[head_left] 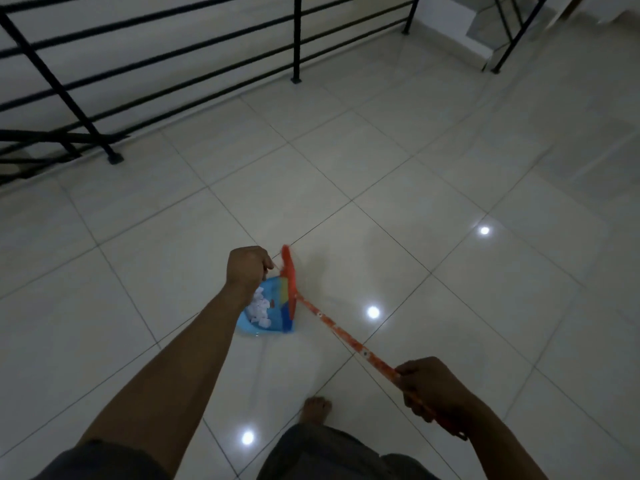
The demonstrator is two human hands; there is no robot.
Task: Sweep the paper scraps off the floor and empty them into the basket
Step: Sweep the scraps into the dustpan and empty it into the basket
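A blue dustpan (277, 317) hangs low over the tiled floor, holding several white paper scraps (258, 308). My left hand (247, 266) grips its handle from above, and the handle itself is hidden under my fingers. My right hand (427, 389) grips the long orange broom handle (343, 336) near its upper end. The orange broom head (289, 282) stands against the right side of the dustpan, and its tip is blurred. No basket is in view.
A black metal railing (296, 39) runs along the far left and back, with posts (114, 157) fixed to the floor. Stairs (485, 32) rise at the far right. My bare foot (315, 408) stands on the glossy tiles just below the dustpan.
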